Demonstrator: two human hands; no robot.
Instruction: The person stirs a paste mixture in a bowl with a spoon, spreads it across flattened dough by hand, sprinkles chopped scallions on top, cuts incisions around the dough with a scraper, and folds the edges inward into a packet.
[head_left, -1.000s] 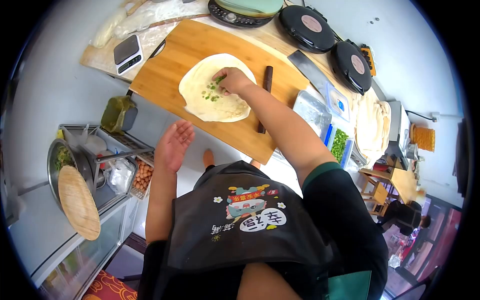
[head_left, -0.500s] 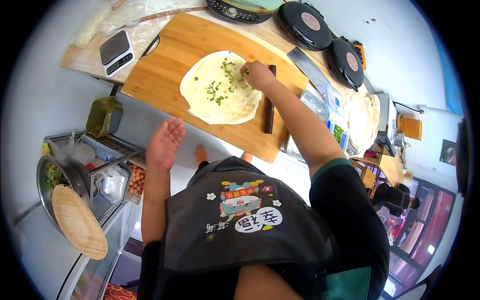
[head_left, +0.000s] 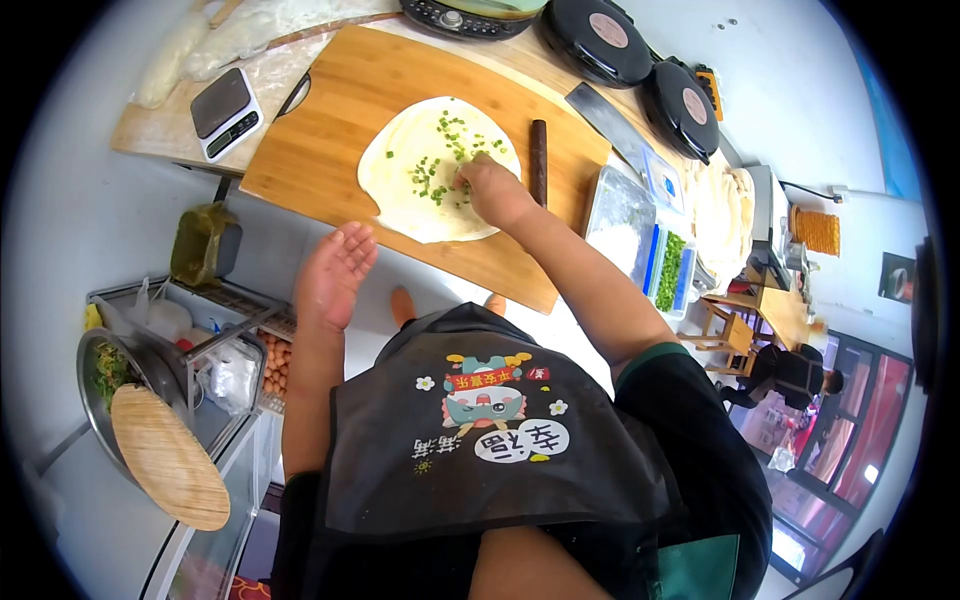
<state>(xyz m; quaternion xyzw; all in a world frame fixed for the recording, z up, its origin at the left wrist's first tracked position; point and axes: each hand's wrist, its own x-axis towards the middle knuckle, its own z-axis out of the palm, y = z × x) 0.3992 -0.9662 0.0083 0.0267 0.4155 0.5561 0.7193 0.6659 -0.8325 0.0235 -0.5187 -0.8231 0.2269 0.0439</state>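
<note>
A thin round sheet of dough (head_left: 410,220) lies flat on a wooden board (head_left: 330,130), with bits of chopped green onion (head_left: 425,178) scattered over its middle and upper part. Over the sheet's right half, my right hand (head_left: 493,190) has its fingers pinched together, fingertips down among the green bits. The pinch itself is partly hidden. My left hand (head_left: 338,275) hangs in front of the board's near edge, palm up, fingers stretched out and holding nothing. A dark rolling pin (head_left: 539,165) rests on the board just right of the dough.
Right of the board stand a tub of chopped green onion (head_left: 672,275) and a clear container (head_left: 615,210). A cleaver (head_left: 605,120) lies behind them, near black round electric pans (head_left: 597,40). At left are a kitchen scale (head_left: 225,115) and a metal bowl (head_left: 90,400). A person (head_left: 790,378) is far right.
My right hand has moved left and toward me, from the dough's right edge to over its right half. My left hand has hardly moved.
</note>
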